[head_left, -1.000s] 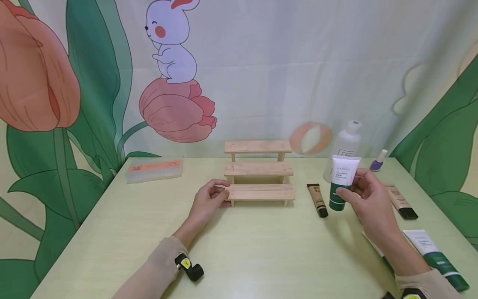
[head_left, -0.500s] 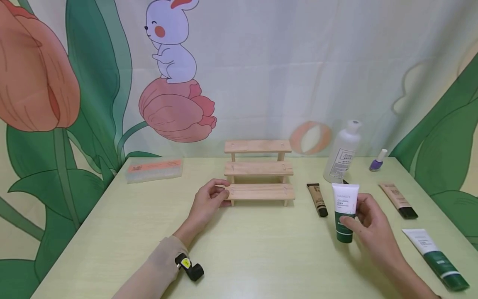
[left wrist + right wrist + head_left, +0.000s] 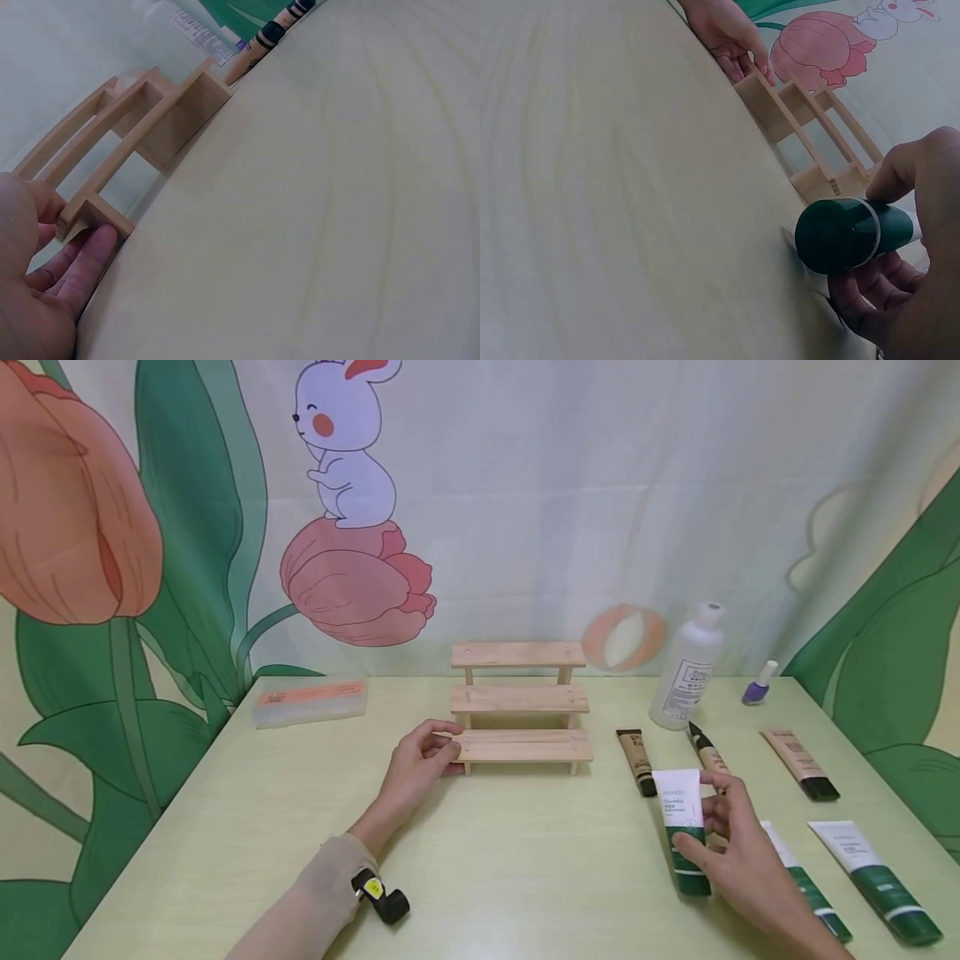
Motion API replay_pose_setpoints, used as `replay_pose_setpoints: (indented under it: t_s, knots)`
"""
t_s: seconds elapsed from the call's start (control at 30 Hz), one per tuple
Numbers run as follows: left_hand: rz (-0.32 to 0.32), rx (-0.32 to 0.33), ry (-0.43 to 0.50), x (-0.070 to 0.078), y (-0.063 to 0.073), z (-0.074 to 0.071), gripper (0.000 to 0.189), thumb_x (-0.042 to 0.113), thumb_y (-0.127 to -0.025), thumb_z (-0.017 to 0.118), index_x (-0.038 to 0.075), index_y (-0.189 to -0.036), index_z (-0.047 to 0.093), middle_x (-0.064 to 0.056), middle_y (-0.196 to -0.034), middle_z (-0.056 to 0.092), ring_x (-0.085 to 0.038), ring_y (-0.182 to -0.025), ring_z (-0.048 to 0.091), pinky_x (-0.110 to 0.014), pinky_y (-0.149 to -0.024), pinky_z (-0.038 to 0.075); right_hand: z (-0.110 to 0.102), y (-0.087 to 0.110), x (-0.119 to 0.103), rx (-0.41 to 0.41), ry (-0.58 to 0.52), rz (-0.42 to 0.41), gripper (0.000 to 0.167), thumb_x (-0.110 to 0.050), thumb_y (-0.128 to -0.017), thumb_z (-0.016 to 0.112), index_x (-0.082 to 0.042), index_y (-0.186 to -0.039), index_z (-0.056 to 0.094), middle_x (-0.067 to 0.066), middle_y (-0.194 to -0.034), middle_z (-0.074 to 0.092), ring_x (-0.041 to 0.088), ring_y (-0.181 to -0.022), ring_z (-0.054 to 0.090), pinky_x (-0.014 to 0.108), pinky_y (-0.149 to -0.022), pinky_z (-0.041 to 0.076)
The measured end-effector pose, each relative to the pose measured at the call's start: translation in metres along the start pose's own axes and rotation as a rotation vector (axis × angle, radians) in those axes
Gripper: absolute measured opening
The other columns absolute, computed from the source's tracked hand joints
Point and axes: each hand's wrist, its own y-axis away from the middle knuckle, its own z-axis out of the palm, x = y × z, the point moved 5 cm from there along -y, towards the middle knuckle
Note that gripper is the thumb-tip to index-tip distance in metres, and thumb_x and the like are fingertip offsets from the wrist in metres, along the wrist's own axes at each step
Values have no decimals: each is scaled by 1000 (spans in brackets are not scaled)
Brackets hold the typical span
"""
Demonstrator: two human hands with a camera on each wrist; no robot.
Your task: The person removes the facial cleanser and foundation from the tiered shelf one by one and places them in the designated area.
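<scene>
A small three-tier wooden stand [image 3: 521,745] stands at the back middle of the table. My left hand [image 3: 416,764] grips the left end of its lowest step; in the left wrist view the fingers [image 3: 94,262] reach in under that step. Front right, my right hand [image 3: 742,860] pinches a white-and-green squeeze tube [image 3: 681,806], thumb in front and fingers behind. The tube is upright with its green cap [image 3: 829,238] down, and it seems slightly above the table. Two more white-and-green tubes lie right of this hand, the nearer tube [image 3: 813,893] partly hidden by it.
Behind the right hand lie a small brown tube [image 3: 636,760], a dark-tipped tube [image 3: 707,747] and a beige tube [image 3: 798,762]. A white bottle [image 3: 686,681] and a purple nail polish bottle [image 3: 757,685] stand farther back. A flat clear case [image 3: 311,702] lies back left.
My right hand has brought the tube down and toward the table's front, uncovering the white bottle and the dark-tipped tube. The left hand and the stand have stayed put.
</scene>
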Motion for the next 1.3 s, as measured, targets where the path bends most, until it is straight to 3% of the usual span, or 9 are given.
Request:
replay_pose_setpoints:
  t_s: [0.1, 0.3, 0.57, 0.93, 1.3]
  knots:
    - [1, -2, -2, -1, 0, 0, 23, 1, -108, 69, 5, -129, 73, -16, -107, 71, -21, -94, 74, -42, -88, 72, 1, 0, -1, -3, 22, 16, 90, -16, -106, 74, -11, -170, 10, 30, -146, 54, 43, -128, 57, 50, -101, 59]
    - [4, -3, -2, 0, 0, 0, 23, 2, -108, 69, 4, -130, 73, -16, -106, 70, -21, -93, 74, -42, -88, 72, 2, 2, -4, -11, 32, 14, 83, -16, -107, 74, -13, -166, 16, 25, -138, 57, 37, -119, 60, 41, -96, 59]
    - [3, -4, -3, 0, 0, 0, 22, 2, -107, 69, 4, -129, 73, -15, -106, 71, -23, -94, 74, -42, -88, 72, 0, 4, -1, 17, 46, -20, 75, -29, -104, 83, -11, -162, 39, 17, -130, 64, 29, -110, 64, 22, -77, 56]
    - [3, -4, -4, 0, 0, 0, 23, 1, -108, 68, 4, -129, 73, -16, -106, 70, -21, -93, 74, -42, -89, 72, 0, 9, -2, 43, 108, -16, 75, -34, -97, 90, -10, -155, 50, 14, -124, 68, 25, -103, 66, 22, -69, 55]
    - [-1, -6, -3, 0, 0, 0, 23, 1, -108, 68, 5, -130, 73, -16, -107, 70, -22, -93, 73, -42, -89, 72, -14, 13, -5, 264, 167, -153, 52, -26, -96, 91, -12, -141, 67, 10, -124, 69, 15, -97, 59, 17, -68, 53]
